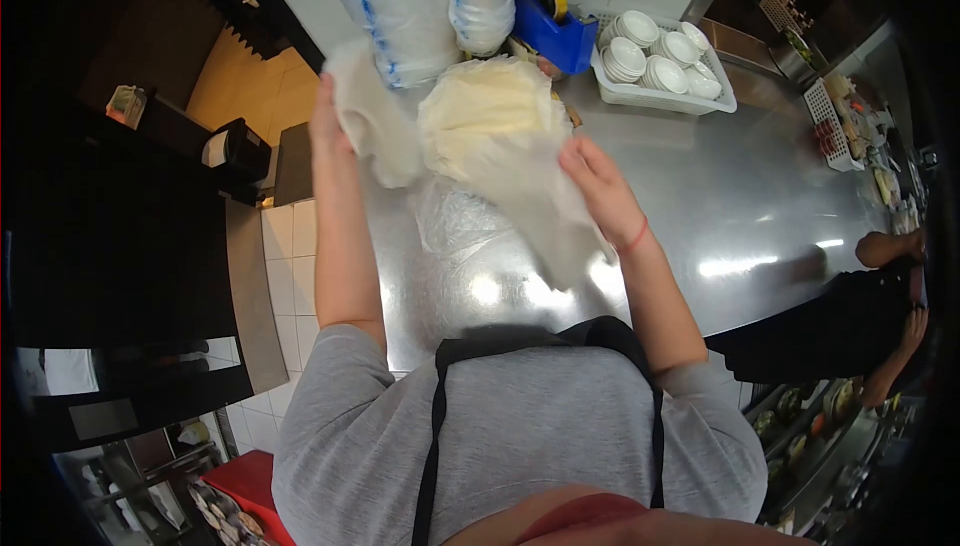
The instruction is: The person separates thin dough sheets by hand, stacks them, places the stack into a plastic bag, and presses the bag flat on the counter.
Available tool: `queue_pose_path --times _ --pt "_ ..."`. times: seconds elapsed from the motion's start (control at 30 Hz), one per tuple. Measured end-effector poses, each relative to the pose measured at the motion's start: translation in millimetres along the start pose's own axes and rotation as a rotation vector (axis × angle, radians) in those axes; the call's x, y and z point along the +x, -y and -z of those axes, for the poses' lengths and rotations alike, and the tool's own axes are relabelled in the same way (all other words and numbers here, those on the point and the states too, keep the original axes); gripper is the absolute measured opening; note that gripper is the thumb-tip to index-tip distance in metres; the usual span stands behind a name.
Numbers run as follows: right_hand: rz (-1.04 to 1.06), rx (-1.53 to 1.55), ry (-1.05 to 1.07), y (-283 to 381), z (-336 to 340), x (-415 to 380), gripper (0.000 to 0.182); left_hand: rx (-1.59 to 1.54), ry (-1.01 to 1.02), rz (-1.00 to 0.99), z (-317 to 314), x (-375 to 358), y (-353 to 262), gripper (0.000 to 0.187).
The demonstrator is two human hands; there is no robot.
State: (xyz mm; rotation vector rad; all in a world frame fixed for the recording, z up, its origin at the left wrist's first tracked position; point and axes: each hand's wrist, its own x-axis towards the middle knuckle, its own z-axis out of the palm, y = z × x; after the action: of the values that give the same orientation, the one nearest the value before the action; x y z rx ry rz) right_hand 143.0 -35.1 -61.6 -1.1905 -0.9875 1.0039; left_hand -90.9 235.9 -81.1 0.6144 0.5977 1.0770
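Observation:
A thin whitish sheet (377,121), blurred by motion, hangs from my left hand (328,118), whose fingers are closed on its edge. On the other side, my right hand (597,181) pinches a second pale sheet (540,211), which droops over the steel counter (700,186). Between the hands lies a stack of thin, round, cream-coloured sheets (488,106). Crumpled clear plastic (455,218) lies just in front of the stack, partly beneath the sheet at my right hand.
Clear plastic bags with blue print (395,21) stand behind the stack. Beside them are a blue tape dispenser (550,26) and a white basket (660,96) of small white dishes. Another person in dark clothing (830,331) is at the right.

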Motion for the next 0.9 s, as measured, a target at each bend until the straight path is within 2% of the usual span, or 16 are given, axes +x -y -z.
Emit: queue_pose_path --times 0.07,0.13,0.2,0.33,0.4,0.47,0.53,0.6,0.67,0.73,0.8,0.9 --pt "0.099 0.149 -0.013 9.2 -20.9 43.5 0.016 -0.027 -0.002 -0.024 -5.7 -17.5 -33.6 0.043" --pt "0.123 0.259 -0.012 10.1 -32.2 86.0 0.016 -0.065 -0.025 -0.185 6.7 -22.9 -59.2 0.043" --pt "0.017 0.529 -0.022 -8.0 -35.2 124.8 0.016 -0.059 -0.040 -0.204 22.4 -32.2 -69.9 0.041" --pt "-0.123 0.516 -0.132 -77.7 -21.0 164.1 0.018 -0.048 -0.039 -0.210 59.4 -42.7 -69.7 0.041" --pt "-0.177 0.322 -0.298 -125.2 -0.7 172.5 0.019 -0.072 -0.014 -0.151 64.8 -53.9 -62.1 0.042" --pt "-0.172 0.225 -0.333 -159.3 17.5 172.9 0.019 -0.094 0.012 -0.087 60.7 -59.5 -53.8 0.043" --pt "-0.169 0.126 -0.371 -167.2 25.5 173.9 0.020 -0.110 0.021 -0.004 51.4 -61.3 -45.2 0.045" --pt "-0.059 -0.168 -0.407 -165.4 31.2 175.5 0.016 -0.171 0.043 0.031 45.0 -54.3 -39.8 0.047" --pt "-0.046 -0.202 -0.413 -157.0 42.4 179.8 0.017 -0.089 0.141 0.013 39.0 -41.8 -38.1 0.046" --pt "-0.032 -0.234 -0.420 -150.5 50.1 177.8 0.017 -0.091 0.106 -0.012 34.0 -23.1 -32.0 0.043" --pt "-0.019 -0.458 -0.385 -152.0 58.0 175.6 0.018 -0.093 0.075 -0.034 19.7 -8.4 -25.8 0.040" --pt "-0.029 -0.463 -0.366 -157.0 59.8 174.3 0.018 0.083 -0.089 -0.286 -22.2 -1.8 -7.3 0.026"
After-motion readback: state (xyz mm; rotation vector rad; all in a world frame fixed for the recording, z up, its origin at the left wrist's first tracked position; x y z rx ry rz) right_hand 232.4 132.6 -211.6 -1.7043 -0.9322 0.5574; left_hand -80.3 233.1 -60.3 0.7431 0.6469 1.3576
